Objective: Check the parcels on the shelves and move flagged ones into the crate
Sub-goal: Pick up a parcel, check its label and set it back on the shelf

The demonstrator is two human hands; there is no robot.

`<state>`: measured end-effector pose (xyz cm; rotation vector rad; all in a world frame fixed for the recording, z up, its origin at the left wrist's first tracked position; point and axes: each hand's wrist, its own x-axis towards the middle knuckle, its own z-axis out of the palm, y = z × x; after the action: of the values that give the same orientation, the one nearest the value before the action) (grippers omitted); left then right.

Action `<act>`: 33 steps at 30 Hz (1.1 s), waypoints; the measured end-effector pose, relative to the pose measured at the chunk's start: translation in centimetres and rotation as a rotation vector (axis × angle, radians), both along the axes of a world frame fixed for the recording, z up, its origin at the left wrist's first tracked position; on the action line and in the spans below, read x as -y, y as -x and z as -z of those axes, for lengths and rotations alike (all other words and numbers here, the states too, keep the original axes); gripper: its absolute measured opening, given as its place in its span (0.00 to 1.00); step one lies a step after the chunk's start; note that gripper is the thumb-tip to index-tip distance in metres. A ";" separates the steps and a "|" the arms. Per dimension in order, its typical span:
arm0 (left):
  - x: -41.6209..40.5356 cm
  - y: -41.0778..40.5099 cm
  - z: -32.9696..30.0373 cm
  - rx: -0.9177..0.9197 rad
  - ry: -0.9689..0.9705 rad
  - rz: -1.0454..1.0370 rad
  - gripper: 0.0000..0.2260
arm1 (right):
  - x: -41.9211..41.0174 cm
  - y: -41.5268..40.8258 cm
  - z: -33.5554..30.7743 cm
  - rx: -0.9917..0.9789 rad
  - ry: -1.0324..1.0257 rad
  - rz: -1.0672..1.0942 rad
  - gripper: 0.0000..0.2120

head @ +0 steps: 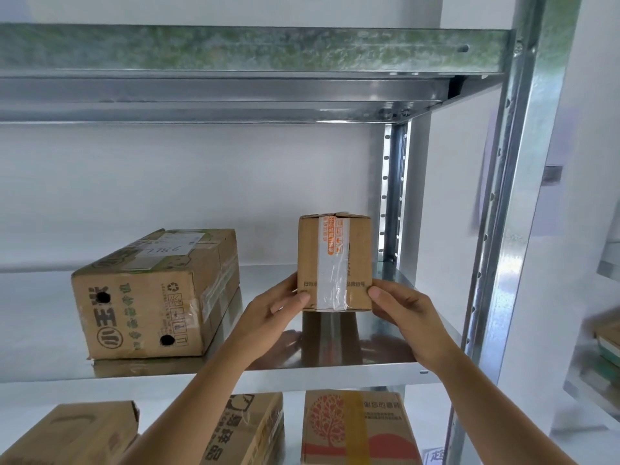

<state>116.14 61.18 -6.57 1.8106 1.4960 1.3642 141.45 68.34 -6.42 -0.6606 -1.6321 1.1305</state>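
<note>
Two hands [339,313] round upright parcel [334,263]

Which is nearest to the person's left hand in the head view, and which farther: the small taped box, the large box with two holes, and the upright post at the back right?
1. Small taped box, held by the left hand.
2. Large box with two holes, leftward on the same shelf.
3. Upright post, behind at the right.

Location type: parcel storeroom or small warehouse. Indicators: galvanized steel shelving [214,367] with perforated uprights [503,182], set against a plain white wall [188,182]. The shelves carry taped cardboard parcels [154,293], some with printed shipping marks and a handwritten number label [167,251]. A second shelving unit [600,391] with more goods stands at the right edge.
</note>
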 end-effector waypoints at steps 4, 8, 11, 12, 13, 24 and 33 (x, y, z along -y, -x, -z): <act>-0.2 0.1 0.1 -0.001 -0.006 0.008 0.24 | 0.0 0.1 0.1 -0.001 -0.001 0.001 0.19; -0.2 0.1 0.1 -0.005 0.000 0.008 0.22 | 0.0 0.1 0.1 0.000 0.001 0.003 0.19; 0.0 0.0 -0.1 -0.012 0.005 0.003 0.20 | -0.1 0.1 0.1 0.001 0.001 0.003 0.19; 0.0 -0.1 -0.2 -0.011 0.007 0.000 0.19 | 0.0 0.0 0.1 0.001 0.003 0.003 0.19; 0.0 -0.1 -0.3 -0.010 0.009 -0.002 0.19 | 0.0 0.1 0.1 0.003 0.003 0.004 0.19; -0.3 0.5 0.3 0.180 -0.016 0.107 0.28 | -0.4 0.3 0.3 0.070 0.003 0.087 0.09; -1.4 1.4 0.1 0.631 0.074 0.116 0.13 | -0.9 1.6 0.1 0.158 -0.041 0.087 0.49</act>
<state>114.71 62.55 -6.71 1.2254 1.0677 1.5951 139.87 69.27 -6.52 -0.8032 -1.7376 1.0010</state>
